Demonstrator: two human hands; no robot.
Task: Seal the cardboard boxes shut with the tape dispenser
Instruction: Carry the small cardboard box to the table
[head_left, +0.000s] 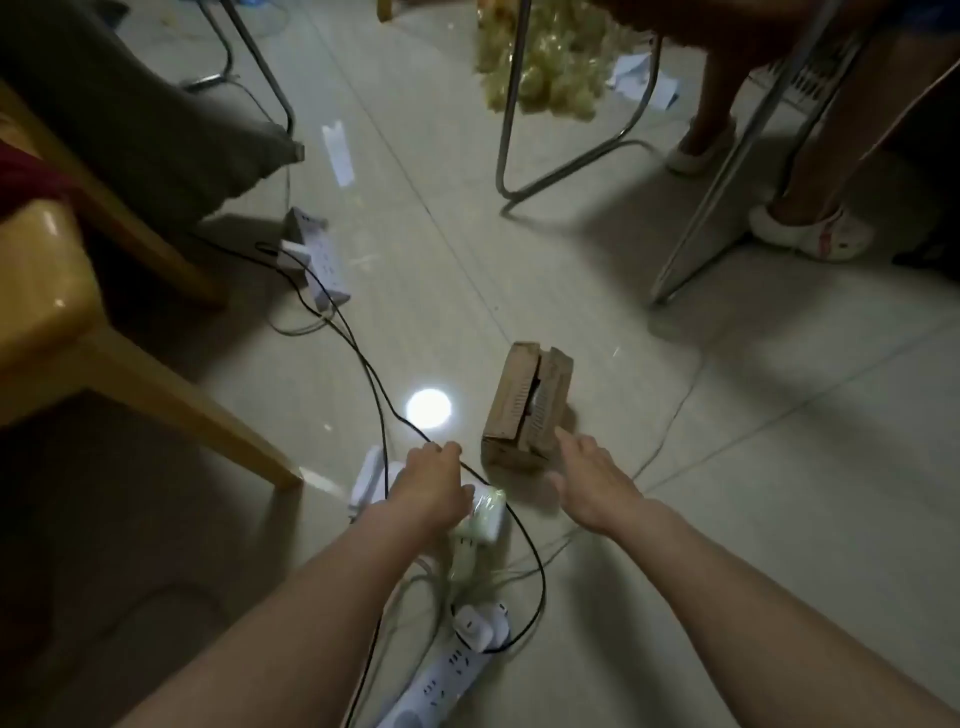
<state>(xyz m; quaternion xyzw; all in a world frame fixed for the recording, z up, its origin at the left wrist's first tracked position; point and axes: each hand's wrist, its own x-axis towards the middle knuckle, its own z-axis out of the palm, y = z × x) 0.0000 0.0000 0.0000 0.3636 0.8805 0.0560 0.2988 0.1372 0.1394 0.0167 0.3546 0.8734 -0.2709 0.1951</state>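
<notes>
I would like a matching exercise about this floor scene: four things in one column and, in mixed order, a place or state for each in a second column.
Things:
1. small brown cardboard box
2. left hand
3. right hand
4. white power strip

Places or states:
A. open, fingers straight, reaching to the box's near corner
B. on the floor tiles, top flaps parted
C. bottom of the picture, one plug in it
D. fingers curled, above a black cable

Pairs: 1-B, 2-D, 3-A, 4-C
</notes>
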